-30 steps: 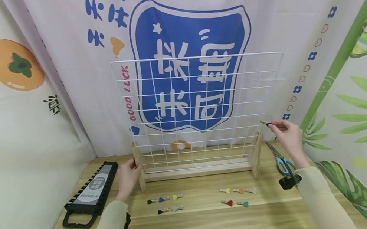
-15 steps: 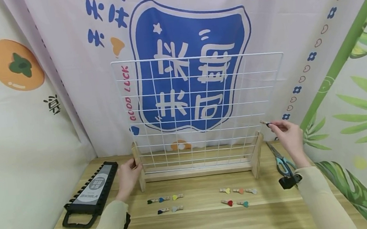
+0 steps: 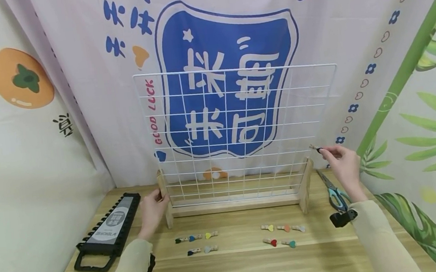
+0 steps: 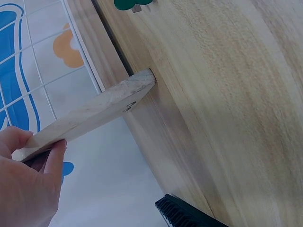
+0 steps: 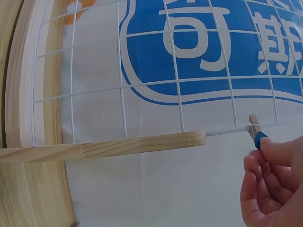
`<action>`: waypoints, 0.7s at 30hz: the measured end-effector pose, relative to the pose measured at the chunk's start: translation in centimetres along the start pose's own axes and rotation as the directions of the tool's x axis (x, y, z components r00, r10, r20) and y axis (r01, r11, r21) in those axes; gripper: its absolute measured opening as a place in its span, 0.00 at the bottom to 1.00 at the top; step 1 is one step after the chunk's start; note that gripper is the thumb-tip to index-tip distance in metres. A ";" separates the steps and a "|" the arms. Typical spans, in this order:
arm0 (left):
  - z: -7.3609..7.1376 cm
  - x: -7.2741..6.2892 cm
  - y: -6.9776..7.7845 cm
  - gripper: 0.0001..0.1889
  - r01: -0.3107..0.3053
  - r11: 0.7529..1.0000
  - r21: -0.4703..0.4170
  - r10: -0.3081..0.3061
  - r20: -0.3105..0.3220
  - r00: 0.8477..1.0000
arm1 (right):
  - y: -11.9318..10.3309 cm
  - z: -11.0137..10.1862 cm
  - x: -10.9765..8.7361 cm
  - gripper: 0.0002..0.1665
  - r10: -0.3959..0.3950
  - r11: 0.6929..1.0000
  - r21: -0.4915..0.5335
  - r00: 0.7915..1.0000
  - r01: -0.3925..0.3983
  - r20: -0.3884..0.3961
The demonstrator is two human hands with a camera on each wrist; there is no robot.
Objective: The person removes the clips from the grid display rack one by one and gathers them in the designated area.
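A white wire grid (image 3: 235, 69) stands upright in a wooden stand (image 3: 235, 206). My left hand (image 3: 154, 210) grips the stand's left upright (image 4: 99, 109) between thumb and fingers. At the grid's right edge, just above the right upright (image 3: 307, 184), my right hand (image 3: 342, 165) pinches a small wooden clothespin (image 5: 253, 124) with a blue end. The clothespin's tip overlaps the edge wire in the right wrist view. Thumb and fingers cover the rest of its blue end.
Several clothespins with coloured hearts lie before the stand, among them a yellow one (image 3: 208, 234) at left and a red one (image 3: 272, 242) at right. Scissors (image 3: 336, 196) lie beneath my right forearm. A black handled rack (image 3: 112, 229) lies left of my left hand.
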State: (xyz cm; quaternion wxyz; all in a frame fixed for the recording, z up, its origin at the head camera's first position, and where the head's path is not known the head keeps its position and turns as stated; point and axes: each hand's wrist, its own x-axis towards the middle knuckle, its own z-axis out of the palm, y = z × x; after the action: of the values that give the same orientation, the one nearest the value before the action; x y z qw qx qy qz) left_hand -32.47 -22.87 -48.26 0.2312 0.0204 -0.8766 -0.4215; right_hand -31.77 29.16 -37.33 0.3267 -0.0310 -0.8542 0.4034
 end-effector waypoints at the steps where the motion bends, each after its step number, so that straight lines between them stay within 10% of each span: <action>1: 0.0 0.0 0.0 0.06 0.001 1.000 0.002 -0.001 -0.004 1.000 | 0.0 0.0 0.0 0.16 -0.004 1.000 0.000 1.000 0.004 -0.006; 21: 0.1 0.0 0.0 0.06 -0.007 1.000 0.019 0.008 -0.016 1.000 | 0.4 -0.3 -0.5 0.15 0.055 0.998 -0.015 0.997 -0.056 -0.047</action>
State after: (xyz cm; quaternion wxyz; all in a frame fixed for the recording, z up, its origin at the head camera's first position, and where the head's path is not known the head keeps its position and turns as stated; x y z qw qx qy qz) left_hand -32.57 -22.78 -48.33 0.2398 0.0228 -0.8788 -0.4120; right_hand -31.36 29.49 -37.78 0.3348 -0.0666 -0.8484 0.4046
